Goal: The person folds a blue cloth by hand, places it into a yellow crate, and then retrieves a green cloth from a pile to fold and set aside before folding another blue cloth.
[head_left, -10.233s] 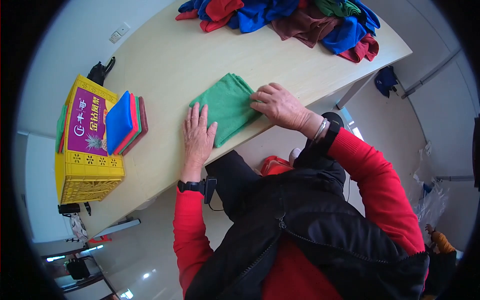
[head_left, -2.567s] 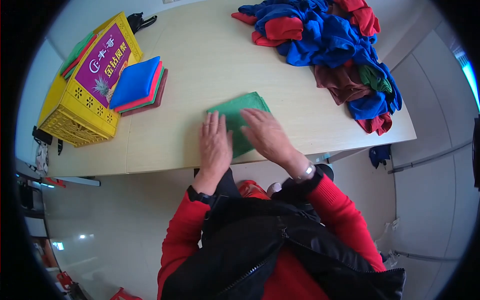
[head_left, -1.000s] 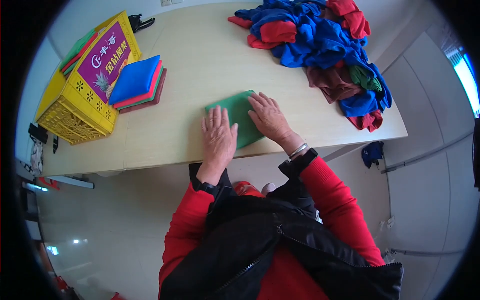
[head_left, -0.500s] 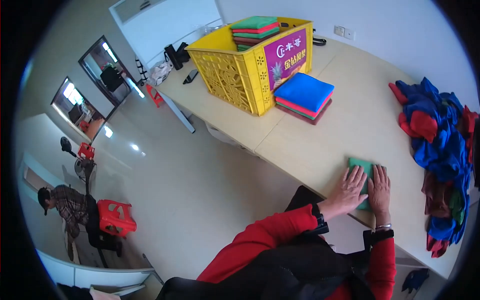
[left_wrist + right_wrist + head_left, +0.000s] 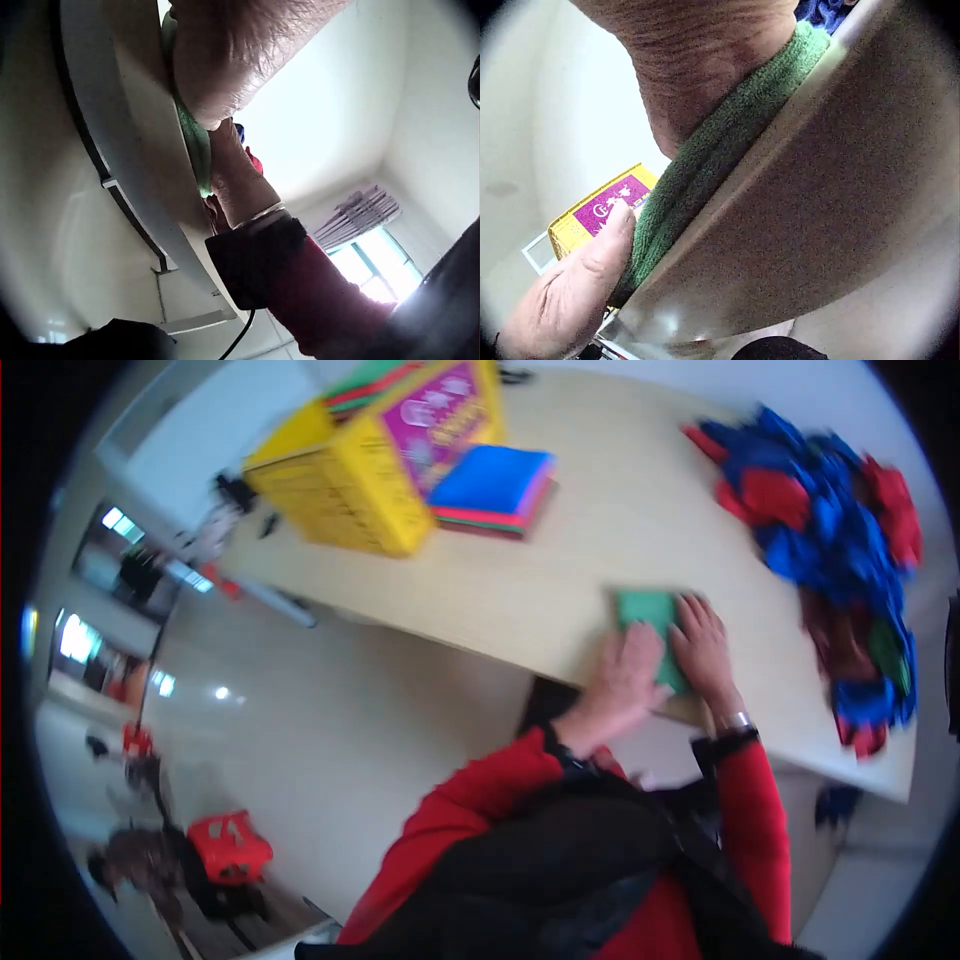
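A folded green towel (image 5: 650, 606) lies near the front edge of the table, blurred in the head view. My left hand (image 5: 628, 678) rests on its left part, fingers straight and pointing away from me. On the right side of the towel lies my right hand (image 5: 706, 652), fingers extended. Seen from the right wrist, the towel (image 5: 720, 150) shows thick stacked layers along the table edge, beneath my right hand (image 5: 705, 64). My left hand (image 5: 574, 289) touches its far end there. In the left wrist view only a strip of the towel (image 5: 196, 154) shows below the hands.
A neat stack of folded towels (image 5: 490, 482), blue on top, sits against a yellow crate (image 5: 350, 495) holding more folded ones. A heap of crumpled blue, red, brown and green cloths (image 5: 835, 540) lies at the right. A person (image 5: 150, 865) is near a red stool (image 5: 230, 847).
Over the earlier frames my right hand leaves the towel's edge and both hands come to lie flat on it. The towel looks smoother and more compact. The head view has swung left.
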`<move>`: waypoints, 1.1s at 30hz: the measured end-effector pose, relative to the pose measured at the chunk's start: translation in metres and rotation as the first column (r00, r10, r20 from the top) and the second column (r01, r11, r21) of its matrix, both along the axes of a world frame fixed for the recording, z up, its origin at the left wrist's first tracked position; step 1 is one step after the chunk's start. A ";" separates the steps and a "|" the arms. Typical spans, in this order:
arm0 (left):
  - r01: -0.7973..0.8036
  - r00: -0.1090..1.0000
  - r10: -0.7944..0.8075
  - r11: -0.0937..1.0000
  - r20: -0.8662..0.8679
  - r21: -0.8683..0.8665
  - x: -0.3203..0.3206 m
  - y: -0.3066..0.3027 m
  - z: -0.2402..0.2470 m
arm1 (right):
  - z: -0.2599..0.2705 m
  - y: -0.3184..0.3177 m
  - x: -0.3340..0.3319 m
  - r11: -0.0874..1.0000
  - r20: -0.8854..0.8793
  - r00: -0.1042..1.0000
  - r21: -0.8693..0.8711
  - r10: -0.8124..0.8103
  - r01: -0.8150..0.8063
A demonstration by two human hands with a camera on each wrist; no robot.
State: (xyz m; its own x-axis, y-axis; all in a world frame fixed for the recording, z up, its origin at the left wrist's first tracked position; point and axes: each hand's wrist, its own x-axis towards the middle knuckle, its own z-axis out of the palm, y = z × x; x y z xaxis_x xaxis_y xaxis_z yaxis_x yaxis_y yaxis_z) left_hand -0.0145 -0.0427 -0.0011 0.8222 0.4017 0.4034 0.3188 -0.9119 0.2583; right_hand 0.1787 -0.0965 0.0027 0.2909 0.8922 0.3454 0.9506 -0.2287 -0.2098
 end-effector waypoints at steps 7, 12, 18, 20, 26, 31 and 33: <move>0.049 0.991 -0.054 0.998 -0.119 -0.043 -0.018 -0.011 0.009 | 0.004 -0.007 0.001 0.996 -0.008 0.997 -0.040 -0.079 0.079; 0.073 0.987 -0.069 0.997 -0.147 0.024 -0.044 -0.021 0.019 | 0.001 -0.004 0.001 0.998 0.029 0.998 -0.031 -0.053 0.054; 0.134 0.990 -0.136 0.988 -0.022 -0.073 -0.064 0.008 0.030 | -0.002 -0.005 0.002 0.997 0.014 0.998 -0.039 -0.062 0.063; 0.107 0.989 -0.089 0.981 0.114 -0.164 -0.047 0.024 0.037 | -0.003 -0.006 0.001 0.997 0.004 0.998 -0.037 -0.065 0.065; 0.099 0.994 -0.101 0.994 0.031 0.055 0.034 0.038 0.014 | 0.000 -0.006 0.002 0.996 0.024 0.998 -0.056 -0.063 0.064; 0.110 0.990 -0.104 0.992 -0.095 0.062 0.042 0.042 -0.005 | 0.000 -0.006 0.002 0.995 -0.027 0.996 -0.053 -0.085 0.083; 0.114 0.988 -0.107 0.992 -0.113 0.052 0.041 0.039 -0.004 | -0.004 -0.004 0.001 0.994 -0.034 0.994 -0.043 -0.106 0.105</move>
State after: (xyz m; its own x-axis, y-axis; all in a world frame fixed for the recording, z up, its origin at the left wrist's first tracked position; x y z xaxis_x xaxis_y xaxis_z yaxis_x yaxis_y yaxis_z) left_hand 0.0265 -0.0034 -0.0052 0.9007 0.2846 0.3282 0.2389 -0.9555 0.1730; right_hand 0.1801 -0.1009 -0.0008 0.3956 0.8691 0.2970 0.9128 -0.3363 -0.2317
